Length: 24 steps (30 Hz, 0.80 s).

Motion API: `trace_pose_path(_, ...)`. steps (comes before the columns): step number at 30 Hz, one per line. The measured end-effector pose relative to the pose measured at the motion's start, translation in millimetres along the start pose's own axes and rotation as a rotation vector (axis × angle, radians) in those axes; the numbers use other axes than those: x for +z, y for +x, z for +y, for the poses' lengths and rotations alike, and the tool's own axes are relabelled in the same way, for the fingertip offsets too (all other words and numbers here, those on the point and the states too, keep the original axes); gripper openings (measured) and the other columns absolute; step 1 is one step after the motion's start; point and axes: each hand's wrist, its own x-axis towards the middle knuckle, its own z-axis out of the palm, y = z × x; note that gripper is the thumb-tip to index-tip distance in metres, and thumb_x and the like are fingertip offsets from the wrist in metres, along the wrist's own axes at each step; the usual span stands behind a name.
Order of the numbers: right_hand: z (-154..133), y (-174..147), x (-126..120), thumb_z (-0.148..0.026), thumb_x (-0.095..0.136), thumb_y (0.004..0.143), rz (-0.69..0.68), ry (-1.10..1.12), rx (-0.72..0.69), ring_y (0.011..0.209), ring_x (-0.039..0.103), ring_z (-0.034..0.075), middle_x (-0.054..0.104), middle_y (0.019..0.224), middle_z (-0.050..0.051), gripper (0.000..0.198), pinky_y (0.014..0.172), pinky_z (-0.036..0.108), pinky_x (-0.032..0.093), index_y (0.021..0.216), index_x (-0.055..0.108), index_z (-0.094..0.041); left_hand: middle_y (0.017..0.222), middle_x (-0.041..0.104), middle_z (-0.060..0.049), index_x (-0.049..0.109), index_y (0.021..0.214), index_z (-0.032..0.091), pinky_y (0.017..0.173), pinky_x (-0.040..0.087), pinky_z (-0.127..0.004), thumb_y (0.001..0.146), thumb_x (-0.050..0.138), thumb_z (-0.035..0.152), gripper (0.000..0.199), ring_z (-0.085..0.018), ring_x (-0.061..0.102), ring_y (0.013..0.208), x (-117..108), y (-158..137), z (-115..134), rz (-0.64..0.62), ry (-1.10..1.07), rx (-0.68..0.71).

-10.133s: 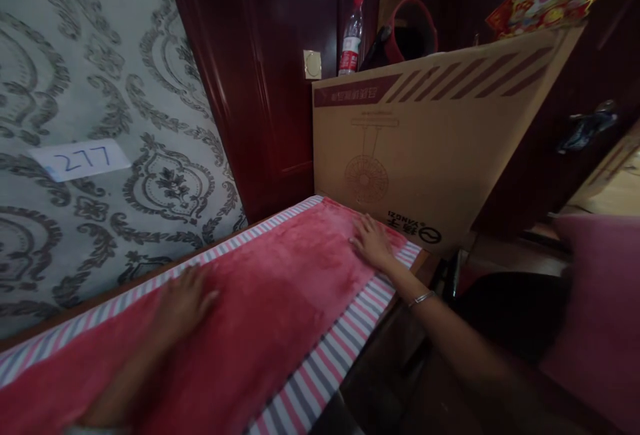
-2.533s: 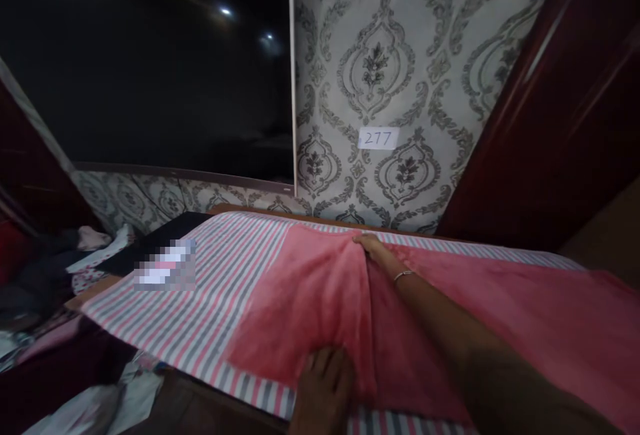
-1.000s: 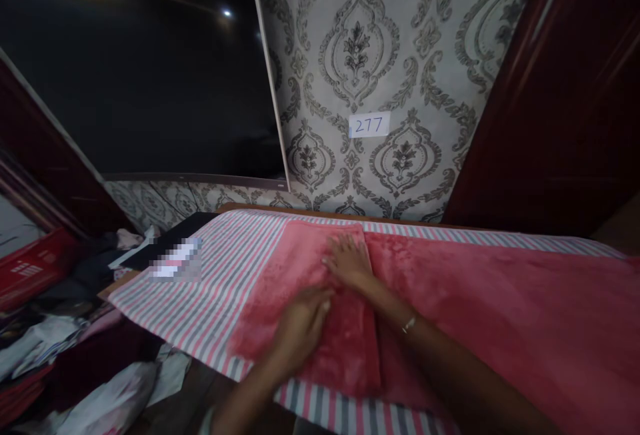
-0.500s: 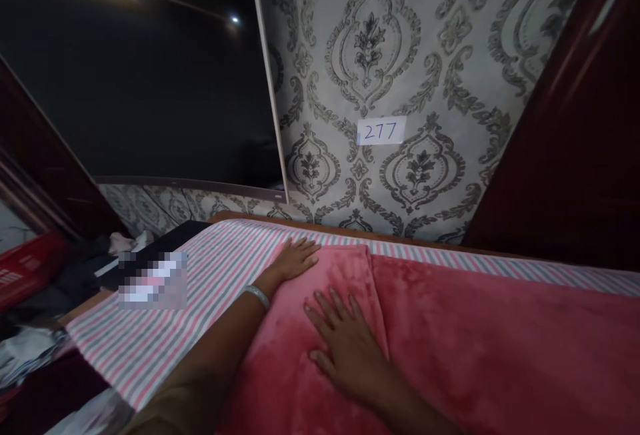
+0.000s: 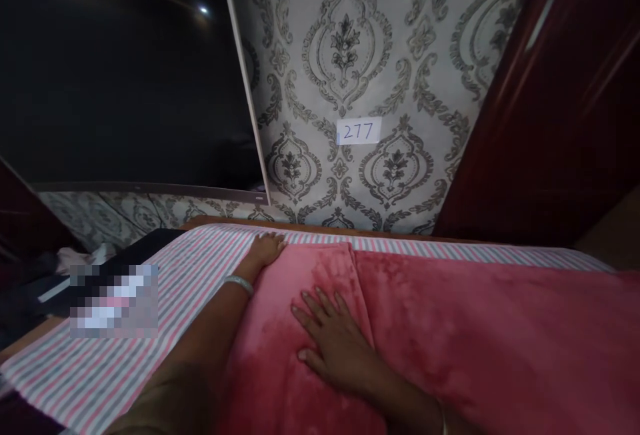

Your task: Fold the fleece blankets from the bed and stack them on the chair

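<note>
A plush pink-red blanket (image 5: 470,341) lies spread over a striped cloth (image 5: 185,275), with its left end folded over into a flap. My left hand (image 5: 266,249), with a bracelet at the wrist, rests on the flap's far left edge, fingers stretched forward and fairly close together. On the middle of the flap, my right hand (image 5: 337,345) is pressed flat with its fingers spread. Neither hand grips anything that I can see. The flap's free edge runs just right of my right hand's fingers.
Behind the table's wooden edge (image 5: 320,231) rises a patterned wall with a paper label (image 5: 359,131) reading 277. A large dark television (image 5: 125,88) is at the left. A dark red panel (image 5: 540,121) stands at the right. A black item (image 5: 145,245) lies left of the striped cloth.
The view has turned slightly right, so the surroundings sit further left. My left hand has shifted a little left toward the folded edge, its fingers closer together. My right hand remains flat on the flap.
</note>
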Motion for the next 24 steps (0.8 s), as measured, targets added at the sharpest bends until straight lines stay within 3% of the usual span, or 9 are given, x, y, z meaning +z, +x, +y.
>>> trace_pose_path(2,-3,6,-15,-0.054,0.05,0.096,0.004,0.004,0.013,0.151,0.015,0.032,0.02,0.165,0.005,0.071,0.121,0.055,0.011,0.159,0.028,-0.031,0.141,0.059,-0.017,0.058,0.136,0.015,0.114,0.034,-0.046,0.099,0.032,0.032,0.048,-0.028,0.051,0.135,-15,-10,10,0.038,0.013,-0.039)
trace_pose_path(5,1,28,-43,-0.039,0.039,0.101,0.13,-0.055,0.115,0.144,0.035,0.027,0.039,0.157,0.012,0.058,0.119,0.047,0.022,0.155,0.038,-0.021,0.143,0.057,-0.017,0.053,0.139,0.015,0.112,0.037,-0.04,0.099,0.032,0.031,0.048,-0.025,0.052,0.134,-23,-34,29,0.056,0.019,-0.061)
trace_pose_path(8,18,54,-56,-0.034,0.038,0.102,0.24,-0.216,0.282,0.15,0.023,0.028,0.031,0.16,0.013,0.056,0.122,0.05,0.009,0.155,0.037,-0.017,0.153,0.047,-0.018,0.048,0.144,0.015,0.117,0.03,-0.05,0.1,0.033,0.038,0.052,-0.029,0.04,0.144,-9,-62,50,0.028,0.039,-0.067)
trace_pose_path(10,35,63,-49,-0.04,0.041,0.102,0.25,-0.286,0.366,0.152,0.013,0.029,0.024,0.163,0.012,0.059,0.122,0.052,0.004,0.156,0.035,-0.018,0.161,0.034,-0.018,0.041,0.15,0.016,0.117,0.023,-0.06,0.1,0.033,0.045,0.058,-0.032,0.026,0.15,8,-77,61,0.006,0.059,-0.085)
trace_pose_path(15,62,61,-19,-0.051,0.034,0.103,0.251,-0.282,0.461,0.152,0.013,0.027,0.019,0.165,0.01,0.062,0.12,0.054,0.012,0.157,0.033,-0.021,0.167,0.018,-0.011,0.03,0.157,0.021,0.115,0.02,-0.068,0.099,0.029,0.054,0.066,-0.036,0.013,0.153,35,-90,71,0.022,0.07,-0.145)
trace_pose_path(19,62,60,-24,-0.051,0.031,0.103,0.218,-0.288,0.472,0.152,0.011,0.027,0.017,0.165,0.01,0.063,0.119,0.055,0.013,0.158,0.029,-0.021,0.168,0.013,-0.011,0.025,0.159,0.02,0.116,0.019,-0.068,0.098,0.031,0.057,0.071,-0.038,0.01,0.153,24,-83,66,-0.037,0.043,-0.115)
trace_pose_path(24,38,51,-50,-0.048,0.03,0.103,0.036,-0.212,0.514,0.153,0.008,0.027,0.015,0.166,0.011,0.063,0.119,0.057,0.014,0.159,0.025,-0.02,0.167,0.015,-0.012,0.028,0.157,0.021,0.117,0.021,-0.063,0.1,0.034,0.052,0.066,-0.033,0.015,0.153,-18,-101,54,-0.274,0.005,-0.073)
